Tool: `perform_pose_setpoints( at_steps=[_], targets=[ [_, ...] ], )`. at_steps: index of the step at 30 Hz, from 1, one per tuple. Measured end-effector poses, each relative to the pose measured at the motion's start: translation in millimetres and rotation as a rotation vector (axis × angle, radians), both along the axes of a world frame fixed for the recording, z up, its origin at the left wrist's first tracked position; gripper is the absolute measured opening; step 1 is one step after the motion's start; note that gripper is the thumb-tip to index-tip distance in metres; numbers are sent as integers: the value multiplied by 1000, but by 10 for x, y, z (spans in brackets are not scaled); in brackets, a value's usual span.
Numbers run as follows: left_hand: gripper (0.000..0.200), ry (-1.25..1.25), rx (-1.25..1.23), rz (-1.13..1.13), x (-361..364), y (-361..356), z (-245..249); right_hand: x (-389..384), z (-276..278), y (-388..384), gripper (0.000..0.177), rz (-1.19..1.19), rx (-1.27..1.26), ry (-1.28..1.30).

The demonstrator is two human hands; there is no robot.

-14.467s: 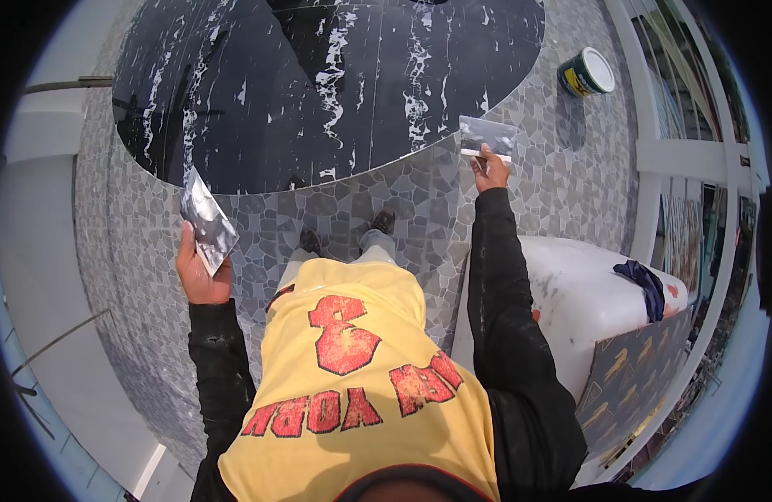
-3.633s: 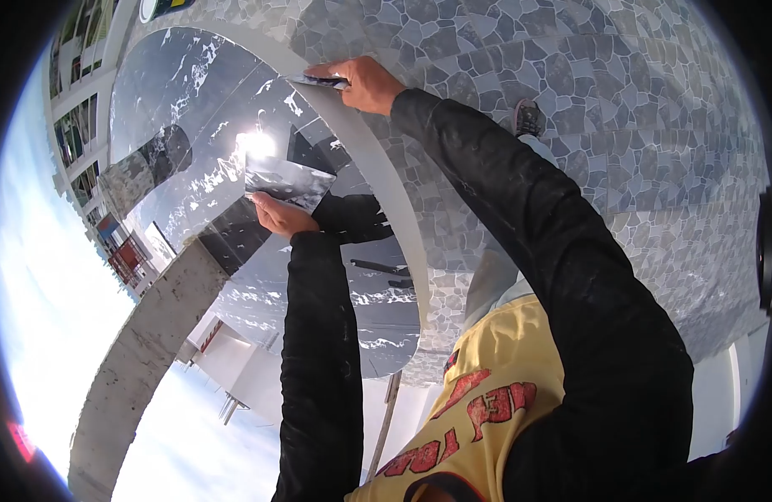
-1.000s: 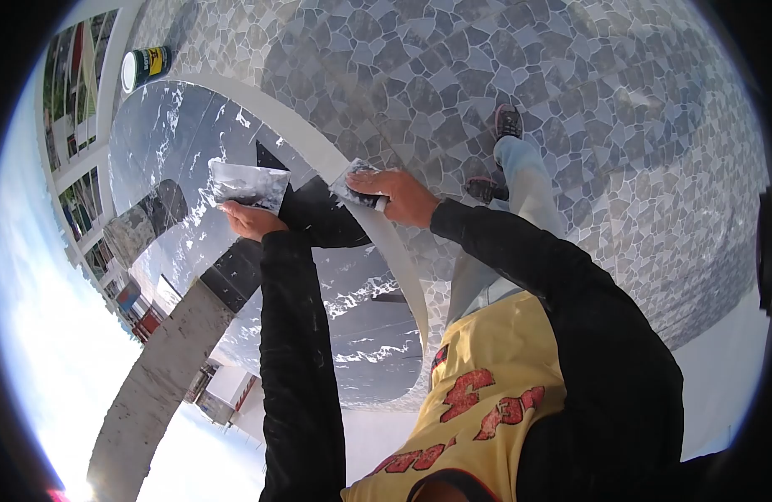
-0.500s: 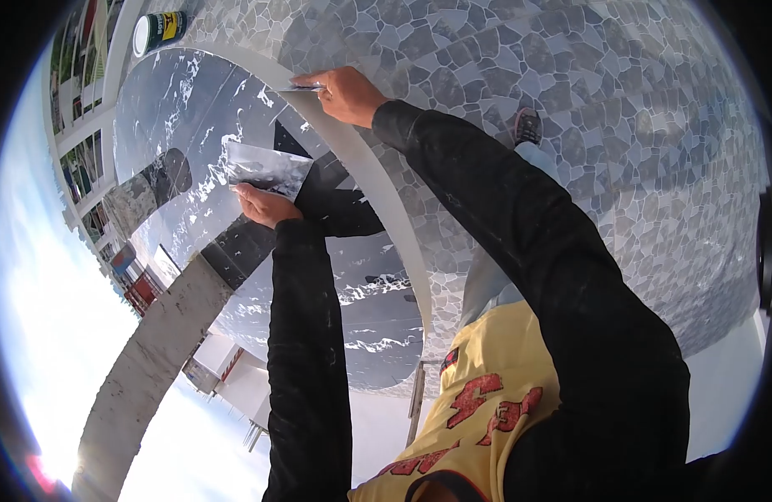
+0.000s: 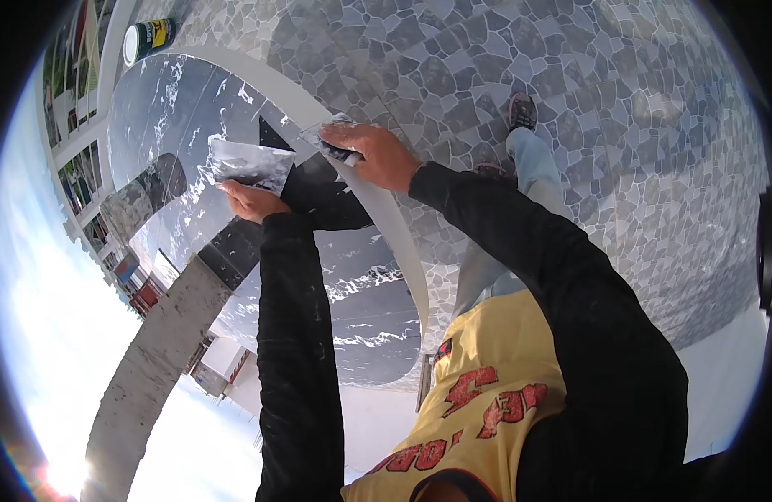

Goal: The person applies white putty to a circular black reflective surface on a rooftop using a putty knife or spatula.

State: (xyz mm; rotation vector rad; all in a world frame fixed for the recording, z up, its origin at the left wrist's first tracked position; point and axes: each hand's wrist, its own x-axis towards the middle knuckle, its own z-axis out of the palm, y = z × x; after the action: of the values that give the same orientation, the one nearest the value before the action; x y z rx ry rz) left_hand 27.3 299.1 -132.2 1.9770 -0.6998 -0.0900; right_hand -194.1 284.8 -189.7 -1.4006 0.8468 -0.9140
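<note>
My left hand (image 5: 254, 201) grips a flat metal plate (image 5: 256, 159) by its lower edge. White and grey smears cover the plate's face. In my right hand (image 5: 376, 155) is a putty knife (image 5: 346, 156), fingers wrapped round it and its blade partly hidden. The knife overlaps the pale rim (image 5: 401, 236) of a glossy dark panel (image 5: 210, 92) in this view. White streaks run across that panel, and a bare black patch (image 5: 323, 197) shows beside the plate.
A green and yellow can (image 5: 149, 40) stands past the panel's upper end. Stone-patterned tiles (image 5: 620, 159) cover the floor at right, where my shoe (image 5: 521, 110) rests. A grey concrete beam (image 5: 156, 360) curves along the lower left, with railings (image 5: 81, 134) beyond.
My right hand has come down and to the right with the putty knife, turning it. My left hand and the plate have shifted slightly left and up. More of my legs shows.
</note>
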Motion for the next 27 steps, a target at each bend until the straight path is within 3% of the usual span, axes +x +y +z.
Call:
perform_pose_setpoints(
  at_steps=[9,11,16,20,23,27],
  targets=[
    [60,-26,10,1,-1,-1,-2,-491,133,608,61,80,23,92],
    [60,-10,-5,-1,0,-25,20,-567,185,511,60,131,46,101],
    [57,28,-14,-16,149,33,-67,-205,159,-234,46,-136,47,34],
    [57,-1,30,-10,183,55,-82,66,241,-720,41,-12,149,115],
    [57,4,3,-12,137,34,-63,151,210,-755,43,10,103,196],
    [55,-13,8,-1,48,6,0,200,133,-478,51,-29,-36,65]
  ],
)
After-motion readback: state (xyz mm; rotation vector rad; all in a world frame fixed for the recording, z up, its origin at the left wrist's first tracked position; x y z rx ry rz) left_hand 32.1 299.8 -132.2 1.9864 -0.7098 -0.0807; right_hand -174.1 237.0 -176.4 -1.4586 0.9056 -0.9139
